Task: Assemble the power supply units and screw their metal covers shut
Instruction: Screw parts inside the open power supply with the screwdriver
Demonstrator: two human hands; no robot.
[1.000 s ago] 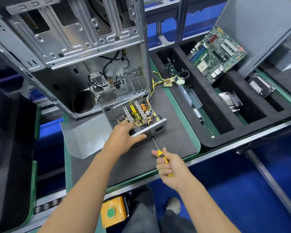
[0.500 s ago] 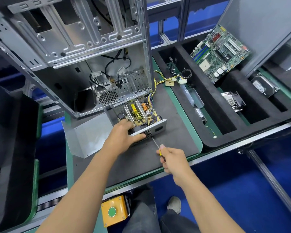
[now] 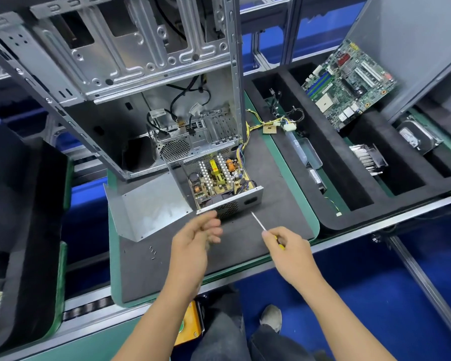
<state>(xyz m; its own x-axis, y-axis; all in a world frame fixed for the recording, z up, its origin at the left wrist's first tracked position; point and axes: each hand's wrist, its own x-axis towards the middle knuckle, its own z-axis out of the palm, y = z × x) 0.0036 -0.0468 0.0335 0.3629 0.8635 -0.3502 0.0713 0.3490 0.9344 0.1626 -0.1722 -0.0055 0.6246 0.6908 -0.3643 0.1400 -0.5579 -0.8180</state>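
An open power supply unit point(image 3: 220, 182) sits on the grey mat point(image 3: 271, 162), its circuit board exposed and its vented front wall facing me. Its bent metal cover point(image 3: 149, 204) lies loose to the left of it. My left hand point(image 3: 195, 238) hovers just in front of the unit, fingers apart, holding nothing. My right hand point(image 3: 288, 247) grips a yellow-handled screwdriver point(image 3: 259, 222), whose thin shaft points up-left toward the unit's front wall without touching it. A few small screws point(image 3: 153, 252) lie on the mat at the left.
An empty computer case point(image 3: 141, 82) stands upright behind the unit. A black foam tray point(image 3: 333, 152) on the right holds a motherboard point(image 3: 349, 83), a heatsink point(image 3: 367, 158), a drive point(image 3: 415, 135) and cables. A yellow button box point(image 3: 189, 324) hangs below the bench edge.
My left hand let go of the unit's front wall and pulled back toward me, opening. My right hand stayed near the front with the screwdriver, its tip now slightly off the unit.
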